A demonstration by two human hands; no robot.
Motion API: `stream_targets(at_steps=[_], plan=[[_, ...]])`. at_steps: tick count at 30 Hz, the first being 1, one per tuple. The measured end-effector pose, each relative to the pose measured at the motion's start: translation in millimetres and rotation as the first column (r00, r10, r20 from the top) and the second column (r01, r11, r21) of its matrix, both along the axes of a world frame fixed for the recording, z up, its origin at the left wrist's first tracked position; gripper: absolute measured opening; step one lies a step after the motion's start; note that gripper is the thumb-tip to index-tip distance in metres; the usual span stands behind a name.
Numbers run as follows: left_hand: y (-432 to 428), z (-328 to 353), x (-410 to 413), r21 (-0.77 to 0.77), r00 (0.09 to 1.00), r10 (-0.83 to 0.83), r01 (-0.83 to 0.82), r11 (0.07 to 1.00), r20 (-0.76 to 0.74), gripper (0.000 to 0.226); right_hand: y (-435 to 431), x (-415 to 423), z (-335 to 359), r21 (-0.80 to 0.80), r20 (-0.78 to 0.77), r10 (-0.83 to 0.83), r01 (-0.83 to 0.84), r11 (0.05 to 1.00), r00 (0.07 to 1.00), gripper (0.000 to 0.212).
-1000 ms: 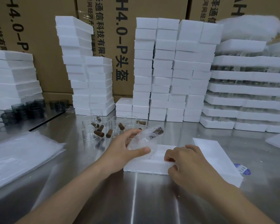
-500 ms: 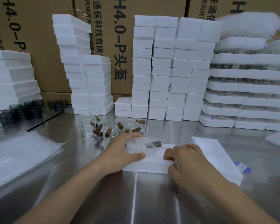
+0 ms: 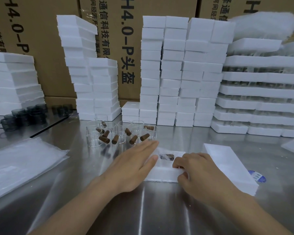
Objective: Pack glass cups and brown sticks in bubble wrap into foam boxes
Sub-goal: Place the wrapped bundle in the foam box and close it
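A white foam box (image 3: 161, 173) lies on the steel table before me. Inside it sits a bubble-wrapped bundle (image 3: 166, 157) with a brown stick showing through the wrap. My left hand (image 3: 134, 164) lies flat with fingers stretched out along the box's left side, its thumb touching the rim; it holds nothing. My right hand (image 3: 199, 173) pinches the box's front right rim. The foam lid (image 3: 227, 167) lies just right of the box. Behind the box stand several clear glass cups (image 3: 119, 133) with brown sticks (image 3: 104, 139) in them.
A pile of bubble-wrap bags (image 3: 19, 165) lies at the left. Dark glass mugs (image 3: 22, 116) stand at the far left. Tall stacks of foam boxes (image 3: 176, 70) and foam trays (image 3: 261, 92) line the back before cardboard cartons. A blue sticker (image 3: 257, 175) lies at the right.
My left hand lowered the wrapped bundle into the foam box, let it go, and now lies flat beside it. My right hand has stayed on the box's rim.
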State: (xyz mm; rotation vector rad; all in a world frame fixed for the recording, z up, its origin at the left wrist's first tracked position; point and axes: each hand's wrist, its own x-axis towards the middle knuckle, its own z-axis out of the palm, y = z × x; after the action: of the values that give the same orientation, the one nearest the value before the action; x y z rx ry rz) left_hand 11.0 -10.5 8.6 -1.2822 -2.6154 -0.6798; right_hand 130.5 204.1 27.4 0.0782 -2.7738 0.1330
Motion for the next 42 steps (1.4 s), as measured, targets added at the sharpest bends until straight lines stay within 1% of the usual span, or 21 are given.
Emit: stream_targets(at_steps=[4, 9, 13, 16, 18, 20, 22, 24, 25, 27, 30, 32, 33, 34, 36, 37, 38, 39, 40, 41, 42], plan=[[-3, 0, -5, -0.028, 1.0, -0.017, 0.017, 0.999, -0.002, 0.066, 1, -3, -4, 0.001, 0.006, 0.006, -0.006, 1.0, 1.0, 0.04], [-10, 2, -12, -0.026, 0.998, -0.054, 0.055, 0.998, 0.037, 0.064, 6, -5, -7, -0.007, -0.018, 0.015, -0.015, 1.0, 1.0, 0.038], [-7, 0, -11, -0.051, 0.999, -0.05, 0.05, 0.997, -0.008, 0.068, 5, -4, -4, -0.004, 0.003, 0.027, -0.027, 1.0, 1.0, 0.037], [-6, 0, -9, -0.063, 0.998, -0.05, 0.049, 0.997, -0.027, 0.068, 9, 1, 6, -0.091, 0.003, 0.022, -0.022, 0.996, 1.0, 0.039], [-4, 0, -8, -0.067, 0.998, -0.057, 0.055, 0.996, -0.021, 0.066, 16, 3, 14, -0.151, -0.051, -0.047, 0.039, 0.988, 0.998, 0.036], [-5, 0, -7, -0.056, 0.998, -0.056, 0.057, 0.997, 0.017, 0.065, 27, 3, 18, -0.179, -0.1, -0.208, 0.188, 0.966, 0.973, 0.03], [-6, 1, -7, 0.002, 0.994, -0.057, 0.057, 0.998, 0.094, 0.064, 42, 3, 17, -0.151, -0.059, -0.38, 0.368, 0.917, 0.923, 0.032], [-7, 0, -6, 0.071, 0.981, -0.041, 0.028, 0.997, 0.188, 0.066, 56, 4, 12, -0.068, 0.051, -0.489, 0.491, 0.868, 0.871, 0.042], [-7, -1, -5, 0.084, 0.975, -0.031, 0.013, 0.996, 0.22, 0.067, 60, 5, 11, -0.042, 0.107, -0.518, 0.524, 0.85, 0.849, 0.046], [-4, -3, -1, 0.054, 0.978, 0.004, -0.015, 0.998, 0.207, 0.069, 66, 4, 9, -0.052, 0.17, -0.542, 0.557, 0.829, 0.823, 0.048], [2, -1, 3, 0.015, 0.989, 0.052, -0.054, 0.998, 0.141, 0.066, 66, 3, 12, -0.05, 0.103, -0.569, 0.576, 0.816, 0.816, 0.052], [2, 1, 4, 0.025, 0.989, 0.041, -0.045, 0.999, 0.144, 0.066, 63, 3, 18, -0.14, -0.028, -0.533, 0.525, 0.84, 0.845, 0.056], [1, 0, 4, 0.036, 0.988, 0.029, -0.034, 0.999, 0.15, 0.066, 60, 4, 22, -0.2, -0.128, -0.483, 0.454, 0.868, 0.866, 0.057], [-1, 0, 4, 0.054, 0.988, 0.018, -0.027, 0.998, 0.154, 0.067, 56, 5, 25, -0.244, -0.235, -0.414, 0.36, 0.901, 0.879, 0.055], [-3, 0, 3, 0.112, 0.987, 0.01, -0.029, 0.993, 0.159, 0.073, 44, 8, 31, -0.271, -0.418, -0.25, 0.143, 0.952, 0.873, 0.048], [-3, 2, 3, 0.152, 0.987, 0.009, -0.034, 0.988, 0.162, 0.079, 36, 9, 35, -0.284, -0.485, -0.169, 0.028, 0.958, 0.858, 0.044], [-3, 4, 5, 0.2, 0.985, 0.005, -0.039, 0.979, 0.17, 0.085, 28, 10, 38, -0.32, -0.524, -0.1, -0.087, 0.943, 0.846, 0.041], [-1, 8, 7, 0.26, 0.983, -0.008, -0.041, 0.965, 0.183, 0.09, 20, 12, 40, -0.384, -0.539, -0.043, -0.2, 0.901, 0.841, 0.039], [1, 12, 10, 0.324, 0.98, -0.03, -0.036, 0.945, 0.197, 0.094, 11, 13, 43, -0.474, -0.536, 0.006, -0.307, 0.825, 0.844, 0.039], [3, 16, 14, 0.388, 0.976, -0.059, -0.027, 0.921, 0.207, 0.097, 4, 15, 46, -0.582, -0.522, 0.05, -0.398, 0.709, 0.852, 0.039], [5, 19, 18, 0.447, 0.973, -0.091, -0.013, 0.894, 0.21, 0.101, -3, 16, 49, -0.689, -0.5, 0.089, -0.458, 0.562, 0.862, 0.037]])
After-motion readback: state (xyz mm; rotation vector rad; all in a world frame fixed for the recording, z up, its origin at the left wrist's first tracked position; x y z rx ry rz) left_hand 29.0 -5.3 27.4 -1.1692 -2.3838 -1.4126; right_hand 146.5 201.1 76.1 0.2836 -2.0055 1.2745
